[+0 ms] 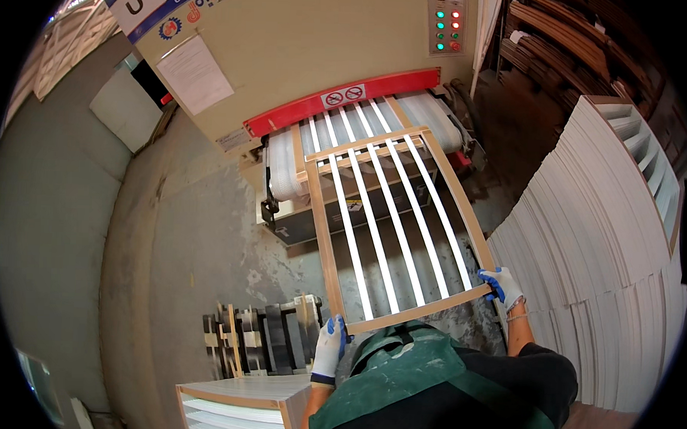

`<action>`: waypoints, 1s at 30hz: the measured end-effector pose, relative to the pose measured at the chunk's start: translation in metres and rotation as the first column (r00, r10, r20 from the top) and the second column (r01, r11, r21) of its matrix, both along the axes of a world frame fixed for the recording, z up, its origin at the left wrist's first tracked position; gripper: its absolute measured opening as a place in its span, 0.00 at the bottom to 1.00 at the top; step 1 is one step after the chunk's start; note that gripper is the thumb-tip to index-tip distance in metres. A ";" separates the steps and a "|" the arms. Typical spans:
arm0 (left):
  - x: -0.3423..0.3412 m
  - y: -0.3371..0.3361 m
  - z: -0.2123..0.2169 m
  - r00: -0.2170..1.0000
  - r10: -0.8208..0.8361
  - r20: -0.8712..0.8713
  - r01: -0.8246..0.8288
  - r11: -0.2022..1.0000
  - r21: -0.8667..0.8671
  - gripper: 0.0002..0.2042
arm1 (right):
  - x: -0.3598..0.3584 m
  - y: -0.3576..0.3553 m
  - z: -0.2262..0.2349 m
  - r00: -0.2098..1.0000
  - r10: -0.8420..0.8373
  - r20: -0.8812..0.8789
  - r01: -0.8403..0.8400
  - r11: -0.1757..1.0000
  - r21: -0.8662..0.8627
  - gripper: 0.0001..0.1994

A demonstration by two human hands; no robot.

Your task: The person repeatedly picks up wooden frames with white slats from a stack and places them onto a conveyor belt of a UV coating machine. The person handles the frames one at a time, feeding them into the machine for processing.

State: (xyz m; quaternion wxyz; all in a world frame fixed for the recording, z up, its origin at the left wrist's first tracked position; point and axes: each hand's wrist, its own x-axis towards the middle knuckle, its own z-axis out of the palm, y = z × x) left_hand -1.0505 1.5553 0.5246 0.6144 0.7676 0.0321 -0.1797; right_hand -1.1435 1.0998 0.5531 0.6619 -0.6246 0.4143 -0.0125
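Head view, left hand [328,348] and right hand [503,285] gripping slatted wooden frame [392,231].

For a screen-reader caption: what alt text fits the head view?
Two gloved hands, left hand and right hand, grip the near corners of a slatted wooden frame, its far end on a machine's conveyor. Stacked white panels stand right.

Ahead of you a beige coating machine [304,54] with its red guard bar [340,101]; 1 tall stack of white slatted panels [600,246] stands at your right, dark offcuts [260,340] lower left
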 end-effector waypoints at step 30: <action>0.037 -0.033 0.046 0.992 -0.094 0.084 0.075 0.976 0.206 0.20 | 0.045 -0.050 -0.037 0.997 -0.004 0.079 0.006 1.000 -0.031 0.27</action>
